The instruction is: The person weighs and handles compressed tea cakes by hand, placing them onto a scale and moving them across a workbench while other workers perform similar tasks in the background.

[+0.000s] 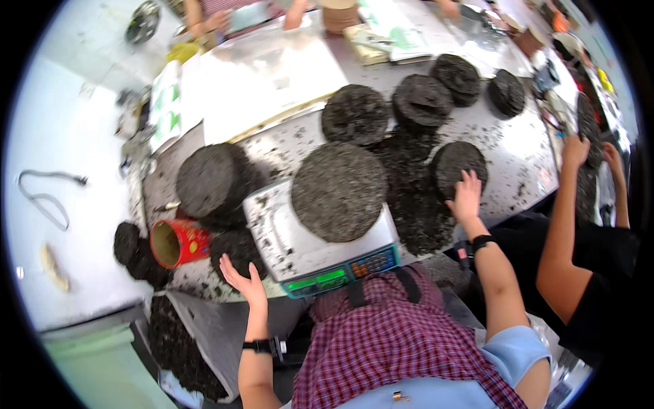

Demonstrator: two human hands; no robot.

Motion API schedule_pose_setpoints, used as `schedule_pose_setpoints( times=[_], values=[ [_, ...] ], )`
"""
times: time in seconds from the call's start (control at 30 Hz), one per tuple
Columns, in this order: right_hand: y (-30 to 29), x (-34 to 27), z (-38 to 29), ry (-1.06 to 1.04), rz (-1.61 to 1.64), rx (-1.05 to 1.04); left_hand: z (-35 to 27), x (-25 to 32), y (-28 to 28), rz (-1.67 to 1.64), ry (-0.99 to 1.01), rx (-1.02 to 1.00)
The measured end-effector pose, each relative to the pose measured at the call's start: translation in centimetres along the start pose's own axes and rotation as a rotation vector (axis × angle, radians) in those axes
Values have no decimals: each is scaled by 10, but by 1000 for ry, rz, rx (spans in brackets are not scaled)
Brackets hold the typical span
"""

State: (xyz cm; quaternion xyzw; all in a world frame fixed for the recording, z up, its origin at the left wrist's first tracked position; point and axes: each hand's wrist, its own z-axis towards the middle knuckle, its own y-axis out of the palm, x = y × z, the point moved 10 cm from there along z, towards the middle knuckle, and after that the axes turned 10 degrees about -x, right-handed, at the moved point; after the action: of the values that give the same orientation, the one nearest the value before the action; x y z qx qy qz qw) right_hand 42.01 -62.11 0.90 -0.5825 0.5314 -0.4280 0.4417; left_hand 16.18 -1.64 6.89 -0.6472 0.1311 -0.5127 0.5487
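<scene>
A large round cake of dark pressed leaf, apparently tea (338, 191), lies on the steel pan of a digital scale (276, 230) directly in front of me. My left hand (245, 280), fingers spread and holding nothing, is at the scale's left side. Beside it is a dark mass of the same material (237, 250), partly covered by the hand. To the right, my right hand (466, 197) lies with its fingers on top of a smaller dark cake (457, 161). Loose dark crumbs (419, 204) are heaped between that cake and the scale.
More dark cakes (355, 113) stand behind the scale, and a tall stack (209, 179) is at left. A red can (179, 243) lies tipped near an open sack of dark leaf (179, 347). Another person's hands (576, 151) hold a cake at right; more people sit opposite.
</scene>
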Motion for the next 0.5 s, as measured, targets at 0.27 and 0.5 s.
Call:
schedule_pose_setpoints(
  times=[0.27, 0.5],
  values=[
    [-26, 55, 5, 119, 360, 88, -72, -226, 63, -566, -1035, -40],
    [-147, 29, -38, -82, 52, 673, -53, -164, 24, 208, -778, 156]
  ],
)
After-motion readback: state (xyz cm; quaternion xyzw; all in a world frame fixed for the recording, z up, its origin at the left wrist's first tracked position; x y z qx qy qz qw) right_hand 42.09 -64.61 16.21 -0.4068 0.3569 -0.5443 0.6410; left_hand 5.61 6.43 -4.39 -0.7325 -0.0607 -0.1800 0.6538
